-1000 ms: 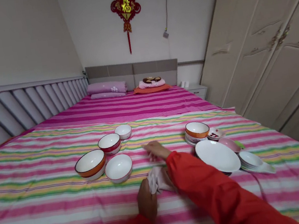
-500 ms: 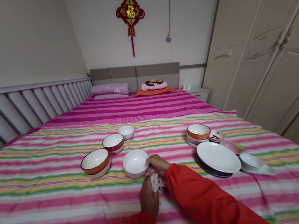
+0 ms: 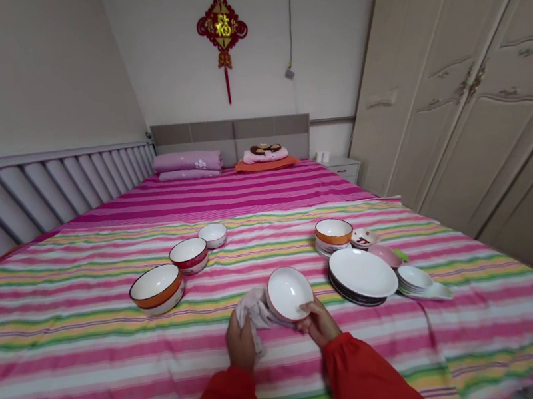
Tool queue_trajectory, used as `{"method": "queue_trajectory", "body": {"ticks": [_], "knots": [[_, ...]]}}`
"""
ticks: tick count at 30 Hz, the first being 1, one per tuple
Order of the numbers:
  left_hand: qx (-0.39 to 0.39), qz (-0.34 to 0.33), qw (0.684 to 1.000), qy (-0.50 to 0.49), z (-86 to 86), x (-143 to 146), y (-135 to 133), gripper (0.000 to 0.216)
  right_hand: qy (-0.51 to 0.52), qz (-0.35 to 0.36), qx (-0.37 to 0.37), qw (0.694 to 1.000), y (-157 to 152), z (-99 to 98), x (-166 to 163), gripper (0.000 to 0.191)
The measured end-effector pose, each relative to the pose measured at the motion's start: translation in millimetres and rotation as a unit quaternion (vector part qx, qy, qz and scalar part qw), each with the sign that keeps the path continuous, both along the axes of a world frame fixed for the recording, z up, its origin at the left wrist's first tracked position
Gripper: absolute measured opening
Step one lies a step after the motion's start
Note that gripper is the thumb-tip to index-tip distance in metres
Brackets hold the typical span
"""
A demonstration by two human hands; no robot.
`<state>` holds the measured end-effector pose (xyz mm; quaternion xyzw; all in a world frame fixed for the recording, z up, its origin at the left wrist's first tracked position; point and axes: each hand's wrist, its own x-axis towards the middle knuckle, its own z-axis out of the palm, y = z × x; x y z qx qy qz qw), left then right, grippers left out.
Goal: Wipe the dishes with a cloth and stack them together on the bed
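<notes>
A white bowl point(image 3: 289, 292) with a thin reddish rim is tilted above the striped sheet, its inside facing me. My right hand point(image 3: 320, 322) grips its lower right edge, thumb inside. My left hand point(image 3: 239, 340) is closed on a pale, crumpled cloth point(image 3: 258, 310), which reaches over to the left side of the bowl; whether it presses on the bowl I cannot tell. To the left stand an orange-banded bowl point(image 3: 158, 291), a red-banded bowl point(image 3: 189, 257) and a small white bowl point(image 3: 213, 236), set in a slanting row.
On the right are a stack of plates point(image 3: 363, 272), orange-banded bowls point(image 3: 334, 236), a patterned dish point(image 3: 364, 238), a pink bowl point(image 3: 385, 255) and small white dishes point(image 3: 414, 277). Folded bedding point(image 3: 188, 162) lies by the headboard point(image 3: 271, 128). A rail point(image 3: 52, 186) runs along the left, a wardrobe point(image 3: 487, 124) on the right.
My right hand has lifted the white bowl off the sheet, tilting it and moving it right. My left hand has moved left, and the cloth is spread out more.
</notes>
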<state>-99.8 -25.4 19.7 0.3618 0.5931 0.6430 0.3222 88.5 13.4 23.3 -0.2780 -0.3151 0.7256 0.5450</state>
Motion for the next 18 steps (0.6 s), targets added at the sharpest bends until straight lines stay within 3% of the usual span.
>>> {"method": "queue_trajectory", "body": {"ticks": [3,6,9,12,18], "knots": [[-0.058,0.044,0.991,-0.114,7.2,5.7,-6.8,0.052,0.030,-0.016,-0.011,0.999,1.7,-2.6,-1.4,0.041],[-0.079,-0.021,0.989,-0.120,8.3,26.9,-17.1,0.057,0.047,-0.015,-0.007,0.999,4.1,-2.4,-2.7,0.046],[-0.026,-0.088,0.991,-0.094,10.4,56.6,-20.6,0.057,0.028,-0.010,0.007,1.000,3.5,-1.3,-4.6,0.058],[0.019,-0.101,0.990,-0.095,19.8,75.3,-12.7,0.062,0.023,-0.022,0.005,0.999,1.4,-0.2,-6.1,0.066],[0.001,-0.174,0.974,-0.144,53.2,48.5,18.8,0.071,0.008,0.037,-0.006,0.999,0.8,1.1,-3.4,0.072]]}}
